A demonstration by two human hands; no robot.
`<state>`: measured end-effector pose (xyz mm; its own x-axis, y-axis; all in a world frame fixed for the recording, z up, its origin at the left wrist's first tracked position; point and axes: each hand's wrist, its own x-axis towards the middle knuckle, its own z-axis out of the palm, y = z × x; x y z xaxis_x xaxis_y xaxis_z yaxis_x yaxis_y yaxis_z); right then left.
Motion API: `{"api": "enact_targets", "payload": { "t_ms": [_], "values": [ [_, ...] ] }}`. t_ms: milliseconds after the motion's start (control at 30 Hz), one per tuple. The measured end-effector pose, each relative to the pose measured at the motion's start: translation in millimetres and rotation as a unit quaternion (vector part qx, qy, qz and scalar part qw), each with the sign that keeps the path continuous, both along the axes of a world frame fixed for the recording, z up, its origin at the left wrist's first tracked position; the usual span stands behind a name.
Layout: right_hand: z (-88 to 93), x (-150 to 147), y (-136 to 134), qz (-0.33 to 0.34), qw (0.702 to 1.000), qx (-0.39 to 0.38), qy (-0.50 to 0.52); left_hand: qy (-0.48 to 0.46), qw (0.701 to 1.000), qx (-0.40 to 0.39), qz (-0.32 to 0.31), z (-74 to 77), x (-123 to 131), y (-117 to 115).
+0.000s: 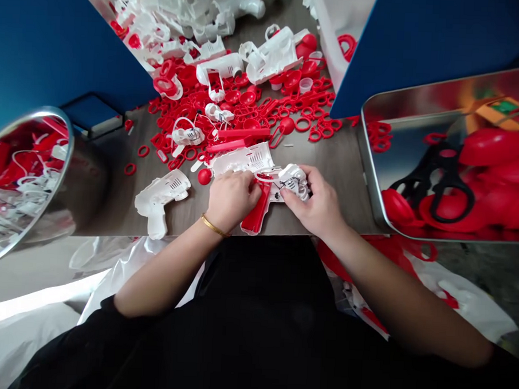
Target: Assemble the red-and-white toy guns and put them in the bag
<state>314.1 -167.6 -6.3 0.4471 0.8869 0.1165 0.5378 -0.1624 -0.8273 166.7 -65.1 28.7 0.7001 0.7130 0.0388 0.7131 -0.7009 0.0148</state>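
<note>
My left hand [232, 200] and right hand [315, 197] curl around a red-and-white plastic toy gun [255, 211], pinching it just above the near edge of the counter [341, 186]; my fingers hide its middle. Thin dark wires [281, 185] in it are hard to trace. Left of the gun lies a white gun shell [162, 199]; to its right, a metal tray [364, 159] runs out of frame.

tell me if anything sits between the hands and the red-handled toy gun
Nothing does: the left hand and the right hand both touch the red-handled toy gun directly, with nothing visible between them and it.
</note>
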Motion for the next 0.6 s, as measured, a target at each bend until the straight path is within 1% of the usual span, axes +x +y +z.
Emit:
{"api": "enact_targets", "payload": {
  "t_ms": [100,167,200,267,333,400,467,533,567,600],
  "values": [
    [-1.8,0.0,0.2,0.002,1.000,0.002,-0.001,0.009,1.000,-0.012,0.008,1.0,-1.4,-1.8],
    [-2.5,-0.2,0.4,0.002,1.000,0.004,0.000,0.010,0.999,-0.040,0.017,4.0,-3.7,-3.7],
    [-2.6,-0.2,0.6,0.002,1.000,0.009,0.001,-0.004,0.998,-0.055,0.022,5.4,-5.0,-4.6],
    [-1.8,-0.1,1.6,0.008,0.999,0.034,-0.001,-0.067,0.996,-0.062,0.021,6.5,-7.0,-5.6],
    [0.4,0.7,3.1,0.024,0.997,0.074,-0.019,-0.149,0.988,-0.028,-0.022,4.6,-7.7,-4.5],
    [3.5,2.7,4.6,0.044,0.992,0.105,-0.060,-0.211,0.974,0.012,-0.087,3.1,-8.0,-0.8],
    [7.1,5.8,5.1,0.055,0.986,0.112,-0.109,-0.257,0.958,0.016,-0.126,7.6,-11.0,3.7],
    [10.8,9.1,4.6,0.045,0.983,0.105,-0.141,-0.276,0.948,-0.021,-0.154,20.1,-18.2,6.7],
    [12.8,10.5,4.2,0.039,0.983,0.099,-0.150,-0.257,0.948,-0.057,-0.180,28.0,-22.9,6.9],
    [14.9,11.6,4.0,0.036,0.982,0.095,-0.158,-0.219,0.948,-0.095,-0.209,35.5,-27.4,6.4]
  ]
}}
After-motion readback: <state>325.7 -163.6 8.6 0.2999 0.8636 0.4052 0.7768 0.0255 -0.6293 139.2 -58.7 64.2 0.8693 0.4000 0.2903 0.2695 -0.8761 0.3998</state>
